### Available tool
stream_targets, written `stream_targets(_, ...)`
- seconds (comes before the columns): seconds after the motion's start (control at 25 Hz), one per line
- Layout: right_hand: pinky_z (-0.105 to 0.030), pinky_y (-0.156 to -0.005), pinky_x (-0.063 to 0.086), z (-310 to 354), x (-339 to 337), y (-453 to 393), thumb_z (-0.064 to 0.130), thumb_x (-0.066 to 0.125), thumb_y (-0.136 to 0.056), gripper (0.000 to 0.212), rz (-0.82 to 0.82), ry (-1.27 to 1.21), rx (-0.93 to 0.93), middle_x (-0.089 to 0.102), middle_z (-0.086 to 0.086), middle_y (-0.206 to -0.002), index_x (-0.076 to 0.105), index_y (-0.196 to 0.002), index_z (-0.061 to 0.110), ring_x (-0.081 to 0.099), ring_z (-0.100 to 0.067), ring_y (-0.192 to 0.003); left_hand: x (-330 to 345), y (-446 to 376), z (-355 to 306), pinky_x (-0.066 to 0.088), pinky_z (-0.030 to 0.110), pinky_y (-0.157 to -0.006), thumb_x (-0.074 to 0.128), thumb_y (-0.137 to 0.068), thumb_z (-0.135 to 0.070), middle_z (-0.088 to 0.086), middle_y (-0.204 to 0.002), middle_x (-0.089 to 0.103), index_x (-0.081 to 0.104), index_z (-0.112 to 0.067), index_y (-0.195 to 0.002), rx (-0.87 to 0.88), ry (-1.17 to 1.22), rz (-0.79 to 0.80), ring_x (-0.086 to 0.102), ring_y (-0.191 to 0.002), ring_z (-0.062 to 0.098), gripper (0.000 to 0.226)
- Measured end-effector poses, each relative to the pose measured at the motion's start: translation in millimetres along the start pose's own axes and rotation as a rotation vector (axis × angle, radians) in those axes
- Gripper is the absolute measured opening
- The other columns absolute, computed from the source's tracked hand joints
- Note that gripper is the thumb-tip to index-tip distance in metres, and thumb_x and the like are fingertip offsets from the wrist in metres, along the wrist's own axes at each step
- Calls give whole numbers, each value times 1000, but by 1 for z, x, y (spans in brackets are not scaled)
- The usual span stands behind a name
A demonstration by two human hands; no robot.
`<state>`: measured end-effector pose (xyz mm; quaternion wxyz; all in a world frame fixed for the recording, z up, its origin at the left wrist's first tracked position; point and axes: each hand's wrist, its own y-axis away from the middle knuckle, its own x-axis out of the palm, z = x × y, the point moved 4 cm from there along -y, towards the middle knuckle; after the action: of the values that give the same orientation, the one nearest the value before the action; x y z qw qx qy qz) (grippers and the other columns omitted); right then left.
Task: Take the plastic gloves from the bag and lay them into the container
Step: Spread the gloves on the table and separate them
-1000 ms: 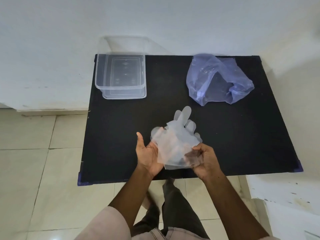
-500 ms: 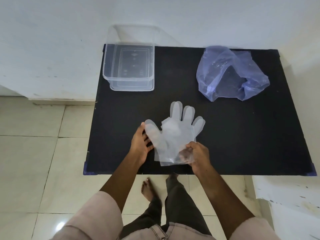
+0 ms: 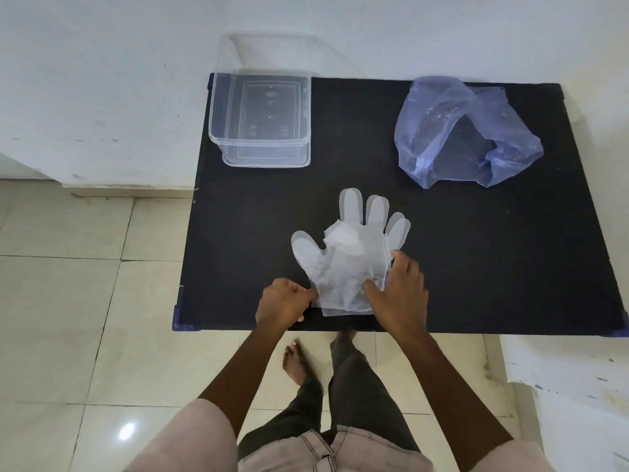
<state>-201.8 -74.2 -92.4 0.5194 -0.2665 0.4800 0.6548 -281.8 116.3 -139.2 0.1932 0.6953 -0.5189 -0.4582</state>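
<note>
A stack of clear plastic gloves (image 3: pixel 343 253) lies flat on the black table (image 3: pixel 476 267) near its front edge, fingers pointing away from me. My left hand (image 3: pixel 284 303) pinches the cuff edge at the stack's lower left. My right hand (image 3: pixel 400 291) rests on the stack's right side with fingers spread over the plastic. The clear rectangular container (image 3: pixel 260 120) stands at the table's back left and looks to hold nothing. The crumpled blue plastic bag (image 3: pixel 463 134) lies at the back right.
A white wall runs behind the table. Beige floor tiles (image 3: pixel 68 301) lie to the left, and a white ledge (image 3: pixel 571 386) stands at the lower right. My legs and a bare foot (image 3: pixel 299 366) show below the table's front edge.
The gloves went from being held up in both hands to lying flat on the table. My left hand slid to the cuff and my right hand moved onto the stack.
</note>
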Motion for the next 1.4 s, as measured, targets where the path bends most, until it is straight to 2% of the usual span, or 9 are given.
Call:
stream_targets(0.12,-47,-107,41,13,13,9,45,64,-84,66,108,-1,-68,44,-9,-142,35,-136,18,45,-28,-128,0,-6,3,45,22,-49,73,-81,-37,5,-70,75,73,-10,-70,-44,-6,-13,60,-45,11,29)
stream_targets(0.28,-45,-104,45,13,30,16,45,63,-85,54,202,-24,-92,50,-7,-135,43,-129,20,50,-24,-121,3,-10,2,52,26,-54,78,-74,-28,2,-61,73,75,-6,-68,-69,43,-16,58,-46,13,22)
stream_targets(0.44,-42,-99,46,11,45,24,37,65,-85,47,326,-11,-215,53,-7,-128,49,-125,18,53,-26,-118,3,-8,0,37,16,-41,76,-74,-25,3,-61,72,75,-5,-72,-98,111,6,50,-41,9,20)
stream_targets(0.56,-40,-101,43,13,51,32,46,70,-79,54,267,100,-358,54,-4,-130,51,-124,21,51,-23,-118,3,-6,0,32,16,-36,74,-73,-21,4,-61,70,75,-3,-73,-146,208,43,43,-40,11,19)
stream_targets(0.72,-38,-105,36,20,55,33,59,67,-76,63,221,201,-406,53,0,-135,50,-126,25,47,-21,-123,4,-4,-5,28,18,-34,71,-73,-18,6,-63,69,75,2,-78,-169,335,82,38,-37,11,20)
stream_targets(0.84,-37,-108,34,21,59,30,55,65,-80,61,261,245,-412,51,0,-138,48,-130,25,46,-20,-125,-1,-2,-3,34,18,-38,67,-76,-23,4,-63,72,75,-6,-71,-137,222,38,47,-37,12,19)
stream_targets(1.0,-35,-107,36,20,64,29,49,66,-82,57,280,243,-413,52,1,-137,47,-130,26,48,-19,-123,-7,0,6,40,19,-46,55,-85,-28,3,-64,75,74,-9,-71,-94,24,4,58,-38,12,30)
stream_targets(1.16,-35,-105,39,21,62,29,44,67,-83,60,272,227,-443,53,0,-136,43,-133,23,50,-20,-122,0,4,6,32,12,-33,53,-87,-24,8,-64,73,74,-1,-79,-131,129,102,51,-32,11,32)
stream_targets(1.4,-35,-106,38,19,59,31,39,67,-84,64,295,186,-437,52,-2,-138,38,-139,21,50,-21,-124,5,1,8,31,14,-32,63,-83,-29,6,-61,71,75,0,-80,-146,234,107,47,-30,8,31)
